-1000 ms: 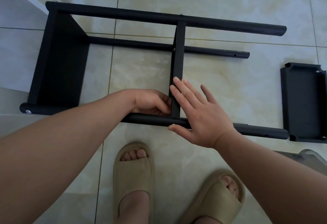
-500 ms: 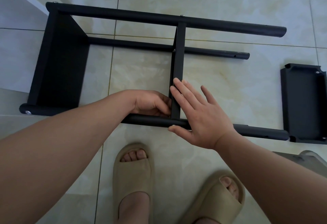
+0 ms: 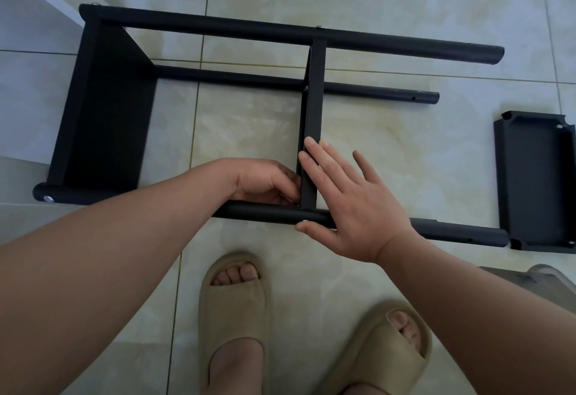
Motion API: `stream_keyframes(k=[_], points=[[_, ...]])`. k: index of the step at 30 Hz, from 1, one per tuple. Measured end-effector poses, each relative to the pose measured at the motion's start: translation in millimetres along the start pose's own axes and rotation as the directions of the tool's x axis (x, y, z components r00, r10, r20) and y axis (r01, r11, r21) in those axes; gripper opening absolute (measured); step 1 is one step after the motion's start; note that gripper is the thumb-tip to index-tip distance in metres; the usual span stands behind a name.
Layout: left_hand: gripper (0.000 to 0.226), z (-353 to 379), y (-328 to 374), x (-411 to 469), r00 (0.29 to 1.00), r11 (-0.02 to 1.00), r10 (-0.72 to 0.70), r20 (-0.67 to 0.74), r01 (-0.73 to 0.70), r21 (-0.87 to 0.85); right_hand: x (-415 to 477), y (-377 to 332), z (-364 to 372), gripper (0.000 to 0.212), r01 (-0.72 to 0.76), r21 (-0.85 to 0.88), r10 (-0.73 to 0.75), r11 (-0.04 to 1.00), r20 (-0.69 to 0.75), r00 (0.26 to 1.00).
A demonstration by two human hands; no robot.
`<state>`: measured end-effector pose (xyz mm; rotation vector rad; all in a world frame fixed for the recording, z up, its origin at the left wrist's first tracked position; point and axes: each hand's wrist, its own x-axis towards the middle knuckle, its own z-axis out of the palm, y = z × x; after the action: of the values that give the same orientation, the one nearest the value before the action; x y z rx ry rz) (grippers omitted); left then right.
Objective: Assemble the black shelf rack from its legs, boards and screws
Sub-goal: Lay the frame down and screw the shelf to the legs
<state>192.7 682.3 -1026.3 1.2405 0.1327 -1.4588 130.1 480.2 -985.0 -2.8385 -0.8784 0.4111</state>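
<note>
On the floor, the black rack lies on its side, mid board fitted, a spare board toward the right edge. Likely step: fixing mid board to near leg. Right hand spreads flat against it; left hand curls at the joint, hold unclear. Next calls for tightening the screw there.

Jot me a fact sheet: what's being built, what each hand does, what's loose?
Build: black rack lying on its side on floor tiles
Left hand: fingers curled at the joint of middle board and near leg; contents hidden
Right hand: flat against middle board, thumb by a screw
Loose: spare board on the floor, at right
</note>
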Motion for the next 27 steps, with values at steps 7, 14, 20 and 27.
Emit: stream_keyframes(k=[7, 14, 20, 27], points=[[0.013, -1.1, -3.3, 3.3, 0.998, 0.991, -0.01, -0.07, 0.019, 0.133, 0.0, -0.4, 0.0, 0.092, 0.0, 0.009, 0.0, 1.0, -0.008, 1.0], [0.018, 0.7, -0.2, 0.1, 1.0, 0.999, 0.004, -0.017, -0.003, 0.042, -0.1, -0.4, 0.4, 0.092, -0.001, 0.003, 0.001, 1.0, -0.018, 1.0], [0.029, 2.4, 1.5, 0.3, 0.999, 0.996, -0.044, 0.013, 0.042, 0.08, 0.1, -0.3, 0.0, 0.092, 0.0, -0.002, 0.0, 1.0, -0.012, 1.0], [0.022, 0.1, -2.7, 1.8, 0.999, 0.997, 0.006, -0.035, -0.004, 0.083, 0.1, -0.4, 0.5, 0.092, 0.001, -0.003, -0.001, 1.0, -0.016, 1.0]])
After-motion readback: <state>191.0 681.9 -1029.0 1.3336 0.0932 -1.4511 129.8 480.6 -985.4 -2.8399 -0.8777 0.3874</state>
